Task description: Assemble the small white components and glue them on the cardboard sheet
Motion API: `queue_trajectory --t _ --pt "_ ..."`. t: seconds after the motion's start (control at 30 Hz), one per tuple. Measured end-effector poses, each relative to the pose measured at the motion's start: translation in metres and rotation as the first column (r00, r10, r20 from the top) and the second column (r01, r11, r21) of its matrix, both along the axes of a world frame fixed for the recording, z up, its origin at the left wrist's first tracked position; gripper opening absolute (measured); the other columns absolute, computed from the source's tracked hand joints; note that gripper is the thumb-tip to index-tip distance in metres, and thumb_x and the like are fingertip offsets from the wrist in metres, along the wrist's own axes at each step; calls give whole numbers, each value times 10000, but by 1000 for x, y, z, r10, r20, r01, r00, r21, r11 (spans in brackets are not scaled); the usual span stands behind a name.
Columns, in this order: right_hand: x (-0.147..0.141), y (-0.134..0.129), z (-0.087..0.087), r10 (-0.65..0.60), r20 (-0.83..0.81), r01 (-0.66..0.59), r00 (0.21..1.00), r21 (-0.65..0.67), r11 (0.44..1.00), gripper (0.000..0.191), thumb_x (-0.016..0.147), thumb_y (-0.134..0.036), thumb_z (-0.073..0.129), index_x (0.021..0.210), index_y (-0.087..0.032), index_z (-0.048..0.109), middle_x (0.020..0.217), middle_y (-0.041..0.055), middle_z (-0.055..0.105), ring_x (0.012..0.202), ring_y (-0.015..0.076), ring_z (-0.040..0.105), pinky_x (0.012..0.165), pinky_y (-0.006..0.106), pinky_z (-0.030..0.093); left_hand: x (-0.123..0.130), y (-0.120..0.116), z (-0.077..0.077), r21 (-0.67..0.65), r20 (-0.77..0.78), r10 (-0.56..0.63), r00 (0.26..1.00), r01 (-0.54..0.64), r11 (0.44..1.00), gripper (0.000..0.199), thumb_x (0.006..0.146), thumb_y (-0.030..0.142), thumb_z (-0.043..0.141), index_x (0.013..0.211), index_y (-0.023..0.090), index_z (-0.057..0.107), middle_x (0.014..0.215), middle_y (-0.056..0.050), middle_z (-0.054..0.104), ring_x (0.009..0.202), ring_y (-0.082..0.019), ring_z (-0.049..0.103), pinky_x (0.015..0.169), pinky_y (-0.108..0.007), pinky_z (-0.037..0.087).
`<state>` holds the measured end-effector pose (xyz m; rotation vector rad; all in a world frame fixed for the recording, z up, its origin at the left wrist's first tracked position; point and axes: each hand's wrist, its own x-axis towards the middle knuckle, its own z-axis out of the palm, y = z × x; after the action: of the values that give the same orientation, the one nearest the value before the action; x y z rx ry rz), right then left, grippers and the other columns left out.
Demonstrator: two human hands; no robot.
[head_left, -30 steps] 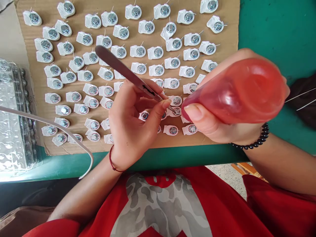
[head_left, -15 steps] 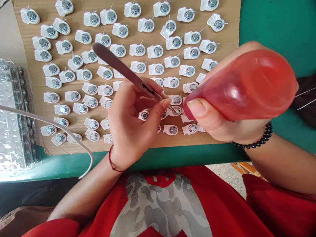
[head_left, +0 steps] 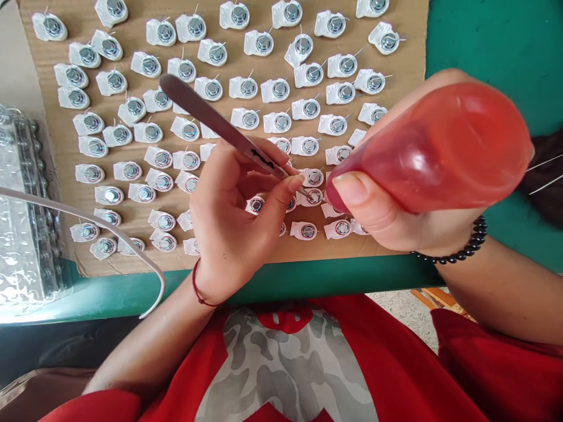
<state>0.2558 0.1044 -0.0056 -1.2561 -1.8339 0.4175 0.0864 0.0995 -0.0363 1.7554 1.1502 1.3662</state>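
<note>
Between thumb and fingers, my left hand pinches a pair of metal tweezers. The tweezers' tips reach a small white part with a round metal centre. My right hand is wrapped round a translucent red squeeze bottle, tilted with its base up to the right. The bottle's lower end points at the same white part; its nozzle tip is too small or hidden to make out. Several like parts, such as one white part, lie close below the hands.
Rows of similar white parts cover a cardboard sheet on a green table. Clear plastic trays are stacked at the left. A pale cable curves over the lower left. Dark bristle-like material lies at the right edge.
The view has shifted slightly, so the left parts sit a little farther left. Both hands keep their grip, with tweezers and bottle almost unmoved at the same part.
</note>
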Motion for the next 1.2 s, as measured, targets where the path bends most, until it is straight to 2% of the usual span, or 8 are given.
queue_trajectory --t 0.1,0.23,0.37,0.53,0.67,0.83,1.0,1.2 --pt "0 -1 -1 -32 -29 32 999 3 999 359 681 -466 679 591 -178 484 870 12 647 823 148 611 775 248 514 -3 1 -1 9 -39 -26 999 26 1000 324 657 115 764 872 210 541 823 18 604 697 -94 608 505 -157 527" --pt "0 1 -6 -38 -69 43 997 76 996 369 644 -497 681 573 -192 487 767 7 630 781 167 611 736 268 528 -2 1 -1 -7 -9 -19 1000 19 1000 300 667 176 771 858 206 542 816 11 606 687 -101 610 491 -169 512" --pt "1 2 -7 -48 -38 50 998 53 997 366 667 -507 655 577 -199 480 696 13 606 793 182 608 737 286 531 -1 0 0 -28 5 -4 1000 4 1000 265 686 170 751 853 209 548 820 3 612 681 -102 608 484 -173 511" --pt "1 1 -5 -63 -57 64 996 26 998 377 658 -511 676 576 -186 503 642 26 574 805 175 616 761 254 522 0 -2 4 -75 -19 -2 1000 1 997 258 698 166 742 852 215 540 835 18 601 713 -102 611 519 -178 530" --pt "0 1 -7 -74 -88 81 993 78 994 386 647 -522 679 591 -177 515 671 24 582 800 172 615 748 250 523 4 -5 8 -111 34 40 999 -36 993 220 717 113 694 849 229 562 823 5 594 693 -104 601 522 -201 551" --pt "0 2 -8 -75 -63 79 995 52 996 315 674 -477 665 626 -193 540 728 17 610 815 179 613 763 275 525 6 -6 9 -138 36 42 998 -37 990 216 709 92 687 843 224 582 819 -7 591 639 -101 606 474 -196 548" --pt "2 3 -7 -57 -54 60 997 43 997 332 684 -484 659 640 -182 528 783 32 627 838 183 612 799 272 515 4 -5 8 -140 56 32 998 -23 990 223 709 73 686 838 210 568 828 1 591 643 -86 613 480 -169 545" --pt "4 5 -5 -48 -41 48 998 -11 999 331 709 -507 623 688 -187 544 904 21 642 888 174 604 820 264 494 5 -7 12 -169 -26 53 998 -56 984 203 740 109 668 852 220 541 844 30 591 691 -73 621 554 -157 551"
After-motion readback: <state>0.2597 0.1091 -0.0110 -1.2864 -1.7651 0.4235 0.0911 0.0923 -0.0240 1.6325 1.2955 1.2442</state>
